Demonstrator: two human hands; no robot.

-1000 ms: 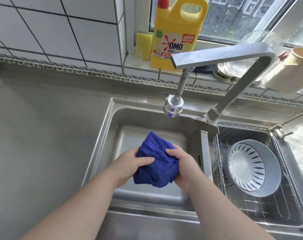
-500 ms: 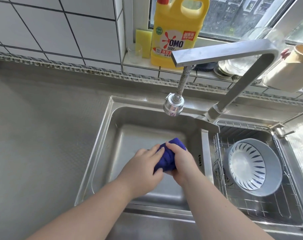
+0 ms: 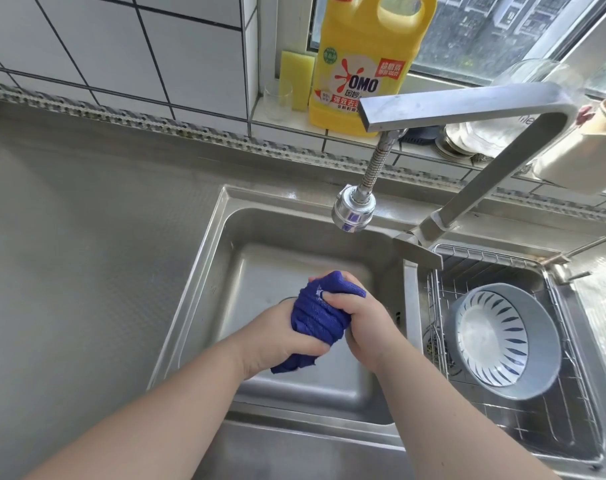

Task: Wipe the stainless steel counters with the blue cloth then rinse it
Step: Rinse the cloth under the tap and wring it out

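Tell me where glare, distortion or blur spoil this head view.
Head view: daylight from the window throws glare on the steel at far right; wide-angle bending curves the tile lines and counter edge; focus is sharp on the blue cloth, left hand and right hand; no motion blur shows.

Both hands [image 3: 329, 327] wring blue cloth [image 3: 317, 317] over sink [image 3: 204, 271].

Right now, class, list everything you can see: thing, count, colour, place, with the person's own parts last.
cloth: one, blue, bunched over the left basin
sink: one, steel, two basins
tap: one, steel, over the sink
bowl: one, grey, white inside, in the right basin rack
bottle: one, yellow, on the sill
sponge: one, yellow, left of the bottle
glass: one, clear, on the sill
counter: one, steel, left of the sink
left hand: grips the cloth
right hand: grips the cloth
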